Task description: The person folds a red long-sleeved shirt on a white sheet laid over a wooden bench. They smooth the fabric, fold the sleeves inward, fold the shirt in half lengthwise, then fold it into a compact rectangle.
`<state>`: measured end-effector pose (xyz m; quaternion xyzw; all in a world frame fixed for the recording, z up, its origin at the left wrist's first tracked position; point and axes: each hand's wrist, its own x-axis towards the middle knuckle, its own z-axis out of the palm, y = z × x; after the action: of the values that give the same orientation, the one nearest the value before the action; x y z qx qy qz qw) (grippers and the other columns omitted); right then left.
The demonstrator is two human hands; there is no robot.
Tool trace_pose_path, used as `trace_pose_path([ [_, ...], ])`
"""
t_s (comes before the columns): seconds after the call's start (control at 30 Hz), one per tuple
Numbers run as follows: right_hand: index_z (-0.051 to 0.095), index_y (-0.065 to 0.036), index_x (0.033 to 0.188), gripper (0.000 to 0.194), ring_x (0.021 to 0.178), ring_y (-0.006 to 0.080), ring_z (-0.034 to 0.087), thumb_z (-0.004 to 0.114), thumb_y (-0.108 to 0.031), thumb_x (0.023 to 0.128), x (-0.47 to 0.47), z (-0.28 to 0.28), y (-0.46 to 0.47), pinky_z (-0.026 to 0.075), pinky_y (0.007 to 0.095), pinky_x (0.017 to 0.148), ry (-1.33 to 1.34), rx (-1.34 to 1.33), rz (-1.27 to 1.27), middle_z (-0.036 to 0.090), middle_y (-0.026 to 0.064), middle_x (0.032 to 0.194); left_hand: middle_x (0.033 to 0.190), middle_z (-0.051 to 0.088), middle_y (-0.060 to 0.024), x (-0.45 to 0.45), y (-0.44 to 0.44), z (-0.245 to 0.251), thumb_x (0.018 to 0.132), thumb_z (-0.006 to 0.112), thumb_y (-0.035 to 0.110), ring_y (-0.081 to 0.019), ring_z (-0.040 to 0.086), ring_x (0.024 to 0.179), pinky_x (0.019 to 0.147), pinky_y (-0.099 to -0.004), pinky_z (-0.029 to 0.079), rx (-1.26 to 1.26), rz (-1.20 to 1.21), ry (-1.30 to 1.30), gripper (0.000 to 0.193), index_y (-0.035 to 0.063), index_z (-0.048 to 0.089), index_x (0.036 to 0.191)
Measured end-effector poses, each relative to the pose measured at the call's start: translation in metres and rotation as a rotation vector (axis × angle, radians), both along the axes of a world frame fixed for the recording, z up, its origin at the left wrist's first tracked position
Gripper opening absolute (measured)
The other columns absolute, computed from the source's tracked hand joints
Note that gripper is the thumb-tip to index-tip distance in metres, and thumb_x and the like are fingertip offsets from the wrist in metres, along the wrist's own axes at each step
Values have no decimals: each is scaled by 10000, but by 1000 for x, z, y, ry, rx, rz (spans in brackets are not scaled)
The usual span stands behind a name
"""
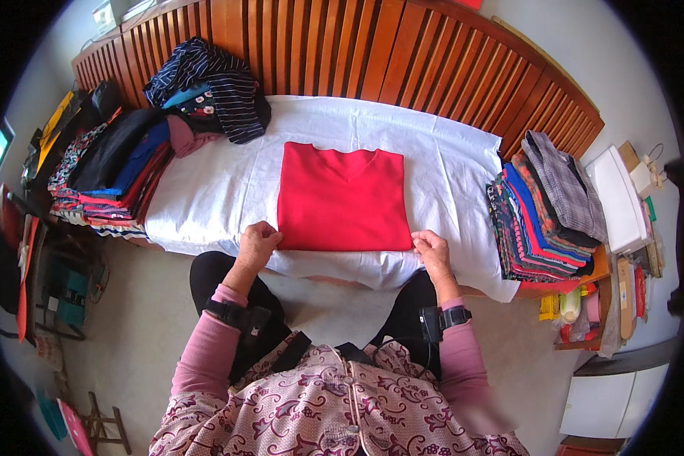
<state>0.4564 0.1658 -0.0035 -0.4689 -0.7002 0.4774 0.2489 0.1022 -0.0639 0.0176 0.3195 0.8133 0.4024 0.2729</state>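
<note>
A red V-neck sweater (342, 199) lies folded into a neat rectangle on a white sheet (450, 211), its neckline pointing away from me. My left hand (257, 246) pinches its near left corner between thumb and fingers. At the near right corner, my right hand (432, 249) has hold of the edge in the same way. The sweater's near edge runs almost straight between both hands, close to the sheet's front side. Its underside is hidden.
A tall stack of folded clothes (541, 222) stands on the right, topped by a plaid garment (564, 182). More folded clothes (114, 165) are piled on the left. Behind them lies a loose heap with a striped garment (211, 85). A slatted wooden backrest (365, 51) borders the far side.
</note>
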Motion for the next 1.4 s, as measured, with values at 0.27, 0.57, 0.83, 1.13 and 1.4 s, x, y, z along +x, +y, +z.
trace_pose_path([
  [0.27, 651, -39, 928, 103, 569, 54, 505, 672, -123, 873, 1, 8, -8, 377, 233, 409, -39, -24, 102, 610, -2, 755, 761, 651, -28, -2, -13, 4, 835, 688, 114, -121, 580, 633, 508, -288, 482, 95, -104, -251, 168, 20, 698, 973],
  [0.57, 671, -35, 920, 75, 562, 42, 508, 664, -100, 884, 1, 14, -9, 416, 222, 465, 18, -110, 128, 593, -29, 712, 766, 632, -12, -7, -11, -2, 823, 681, 75, -101, 548, 592, 436, -273, 442, 47, -123, -388, 176, 30, 701, 991],
  [0.83, 678, -62, 934, 68, 589, 32, 516, 671, -108, 885, 2, 13, -5, 451, 213, 488, 29, -194, 134, 595, -47, 733, 741, 622, -10, -6, -9, -2, 776, 691, 26, -99, 537, 586, 436, -273, 430, 23, -68, -348, 183, 33, 699, 958],
  [1.13, 684, -73, 956, 89, 660, 45, 548, 670, -124, 885, 2, 14, -5, 483, 224, 528, 22, -202, 148, 610, -39, 769, 692, 579, -10, -4, -11, 7, 768, 713, 44, -100, 483, 521, 425, -270, 394, 0, -109, -433, 199, 37, 715, 967],
  [1.4, 681, -77, 922, 59, 658, 42, 541, 668, -124, 888, 2, 19, -8, 491, 228, 532, 23, -237, 112, 595, -50, 760, 627, 538, 10, 3, -8, 9, 828, 710, 86, -80, 485, 517, 422, -255, 392, -12, -143, -449, 148, 53, 731, 971],
])
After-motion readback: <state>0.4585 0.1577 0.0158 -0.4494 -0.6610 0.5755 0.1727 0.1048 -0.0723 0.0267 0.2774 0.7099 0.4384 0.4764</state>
